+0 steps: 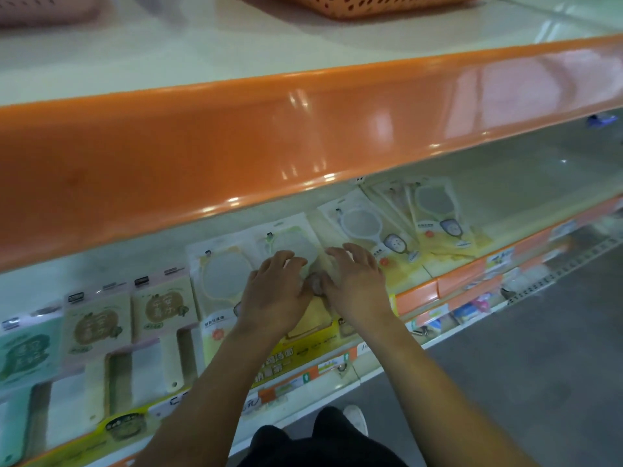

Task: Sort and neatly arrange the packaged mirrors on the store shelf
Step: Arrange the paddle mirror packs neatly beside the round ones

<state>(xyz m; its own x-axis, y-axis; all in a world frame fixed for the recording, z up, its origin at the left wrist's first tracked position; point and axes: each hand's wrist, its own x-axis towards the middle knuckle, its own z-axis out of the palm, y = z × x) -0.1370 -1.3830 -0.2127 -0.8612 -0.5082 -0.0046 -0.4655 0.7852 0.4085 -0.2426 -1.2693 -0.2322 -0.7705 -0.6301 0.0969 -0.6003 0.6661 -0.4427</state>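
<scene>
Head view: your left hand [276, 284] and right hand [354, 281] both rest on one packaged mirror [293, 246], lying flat on the lower shelf [505, 197] under the orange shelf lip [236, 146]. The pack lies directly beneath and ahead of your fingers; its long axis runs from the shelf front toward the back, handle end toward you. Both hands sit equally near, thumbs almost meeting over the handle. Left fingers [286, 257] are loosely curved, pressing on the pack; right fingers [350, 254] are spread nearly straight, laid on its right edge. Neither hand visibly pinches it. Neighbouring mirror packs lie just left [222, 278] and right [364, 227], the right ones skewed. Judgement: squaring this pack against its neighbours.
</scene>
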